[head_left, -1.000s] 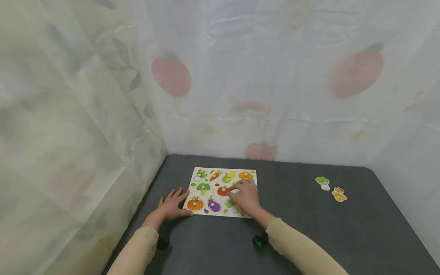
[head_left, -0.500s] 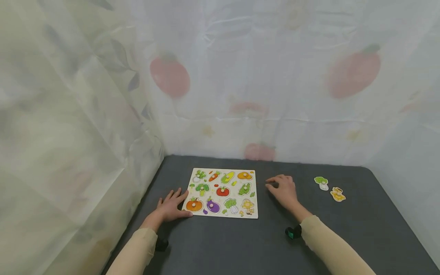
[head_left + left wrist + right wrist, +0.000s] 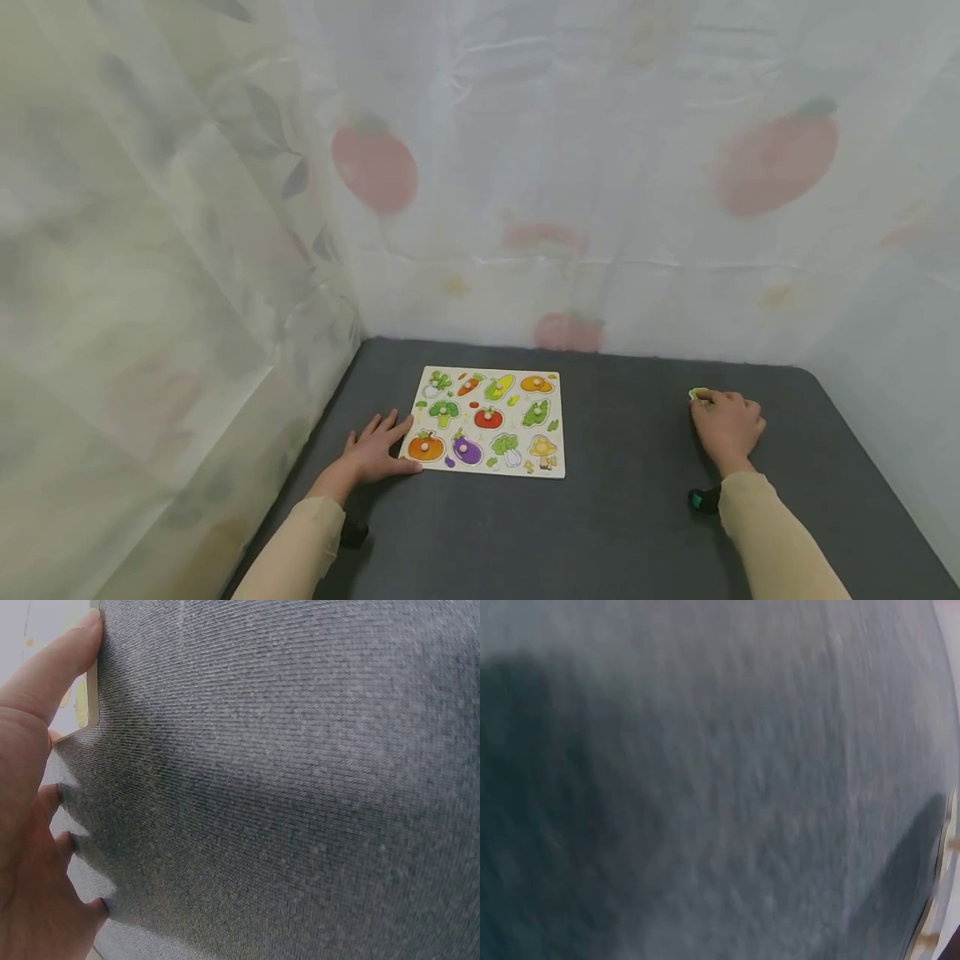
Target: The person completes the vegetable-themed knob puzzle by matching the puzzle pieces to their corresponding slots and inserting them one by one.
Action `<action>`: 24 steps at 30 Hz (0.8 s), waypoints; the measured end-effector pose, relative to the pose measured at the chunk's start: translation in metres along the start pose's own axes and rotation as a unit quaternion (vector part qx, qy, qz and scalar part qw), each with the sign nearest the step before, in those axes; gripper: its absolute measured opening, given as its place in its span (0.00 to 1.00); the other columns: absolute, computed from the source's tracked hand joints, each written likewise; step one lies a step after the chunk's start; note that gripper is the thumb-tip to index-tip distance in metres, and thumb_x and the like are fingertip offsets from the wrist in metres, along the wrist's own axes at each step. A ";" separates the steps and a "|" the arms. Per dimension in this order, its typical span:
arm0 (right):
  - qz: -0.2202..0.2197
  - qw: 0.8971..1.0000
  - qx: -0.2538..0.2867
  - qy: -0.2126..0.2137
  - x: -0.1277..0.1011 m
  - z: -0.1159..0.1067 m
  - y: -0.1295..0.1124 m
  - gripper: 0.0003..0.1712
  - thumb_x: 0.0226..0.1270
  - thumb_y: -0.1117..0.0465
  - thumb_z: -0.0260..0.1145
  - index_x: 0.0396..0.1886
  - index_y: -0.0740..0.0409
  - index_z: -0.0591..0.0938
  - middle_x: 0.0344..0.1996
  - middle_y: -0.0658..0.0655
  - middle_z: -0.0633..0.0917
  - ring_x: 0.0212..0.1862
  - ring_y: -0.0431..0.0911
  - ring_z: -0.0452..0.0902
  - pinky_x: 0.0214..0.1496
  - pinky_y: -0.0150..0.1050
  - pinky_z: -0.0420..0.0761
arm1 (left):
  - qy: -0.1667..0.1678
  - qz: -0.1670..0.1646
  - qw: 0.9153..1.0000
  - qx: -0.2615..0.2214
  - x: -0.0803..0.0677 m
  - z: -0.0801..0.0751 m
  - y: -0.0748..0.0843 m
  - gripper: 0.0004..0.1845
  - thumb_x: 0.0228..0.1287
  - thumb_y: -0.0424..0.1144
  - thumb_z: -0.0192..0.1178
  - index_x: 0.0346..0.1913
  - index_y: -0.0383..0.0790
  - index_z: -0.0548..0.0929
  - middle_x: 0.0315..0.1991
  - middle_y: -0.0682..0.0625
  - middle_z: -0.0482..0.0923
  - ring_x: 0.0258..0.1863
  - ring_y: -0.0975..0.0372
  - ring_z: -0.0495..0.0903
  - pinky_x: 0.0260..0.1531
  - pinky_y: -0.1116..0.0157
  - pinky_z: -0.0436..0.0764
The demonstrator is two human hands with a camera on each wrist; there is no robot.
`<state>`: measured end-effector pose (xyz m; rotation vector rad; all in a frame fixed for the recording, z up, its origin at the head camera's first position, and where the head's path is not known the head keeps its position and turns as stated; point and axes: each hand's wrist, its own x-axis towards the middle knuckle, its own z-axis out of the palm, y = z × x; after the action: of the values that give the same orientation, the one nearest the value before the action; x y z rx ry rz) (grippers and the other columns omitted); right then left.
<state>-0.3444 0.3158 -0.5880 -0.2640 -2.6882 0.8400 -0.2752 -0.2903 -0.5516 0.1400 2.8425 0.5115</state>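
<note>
In the head view my left hand rests with spread fingers at the left edge of a pale vegetable puzzle board. Its thumb lies on the board's corner in the left wrist view. The board bears vegetable pictures with small knobs. Off to the right, the fingers of my right hand are at a loose leafy-green puzzle piece, mostly hidden under them. Whether they pinch it cannot be told. The yellow mushroom-like piece beside it is hidden by that hand. The right wrist view is blurred, with pale piece edges at its right border.
Dark grey cloth covers the table. White patterned curtains stand close behind it and along the left and right sides. A dark wrist strap hangs below the right wrist.
My right hand has left the board's upper right part and travelled right across the table to the loose pieces, covering most of them. The left hand and board stay put.
</note>
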 end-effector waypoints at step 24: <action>0.107 0.994 -0.022 -0.010 0.010 -0.010 0.010 0.24 0.79 0.54 0.56 0.58 0.70 0.80 0.56 0.78 0.72 0.61 0.77 0.57 0.60 0.72 0.55 | -0.002 -0.004 1.000 0.000 -0.002 -0.003 0.004 0.55 0.57 0.67 0.70 0.82 0.50 0.58 0.82 0.39 0.46 0.79 0.36 0.41 0.67 0.25 0.39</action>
<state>-0.3497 0.3314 -0.5834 -0.5665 -2.7343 0.8464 -0.2737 -0.2883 -0.5472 0.1300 2.8381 0.5103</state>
